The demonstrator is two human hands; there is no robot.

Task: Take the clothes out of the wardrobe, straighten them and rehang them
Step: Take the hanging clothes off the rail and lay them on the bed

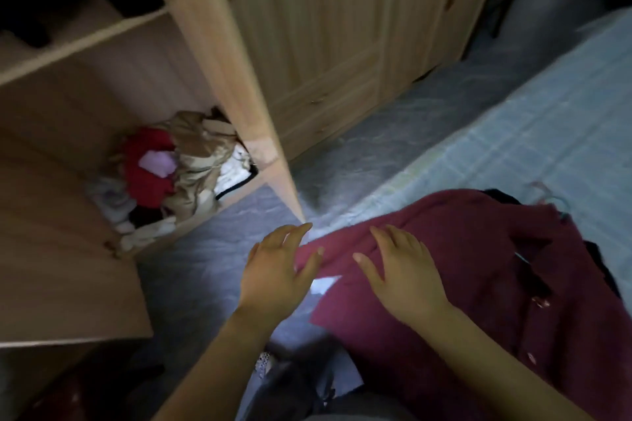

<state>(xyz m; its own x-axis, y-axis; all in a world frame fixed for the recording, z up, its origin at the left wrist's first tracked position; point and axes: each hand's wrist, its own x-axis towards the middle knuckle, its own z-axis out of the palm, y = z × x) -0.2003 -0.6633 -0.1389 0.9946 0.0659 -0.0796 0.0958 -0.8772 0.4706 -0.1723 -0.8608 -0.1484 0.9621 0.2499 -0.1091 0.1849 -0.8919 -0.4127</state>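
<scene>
Hands: 2, i.e. left hand [273,270] and right hand [400,270].
Maroon shirt [478,249]: 1. Buttons [540,301] on it: 2 made out; any others lost in blur.
White tag [323,284]: 1.
Dark garment [497,194] under the shirt: 1 seen.
Wardrobe [85,85]: 1. Open door [219,44]: 1. Shelf board [85,41]: 1.
Heap of clothes [171,174]: 1; pieces not countable; 3 colours noted (red, beige, white).
Bed [547,120]: 1.

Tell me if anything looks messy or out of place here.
Yes. A heap of crumpled clothes, red and beige among them, lies unfolded on the wardrobe floor. The maroon shirt is rumpled and hangs off the bed edge, right hand flat on it, left hand at its edge.
</scene>
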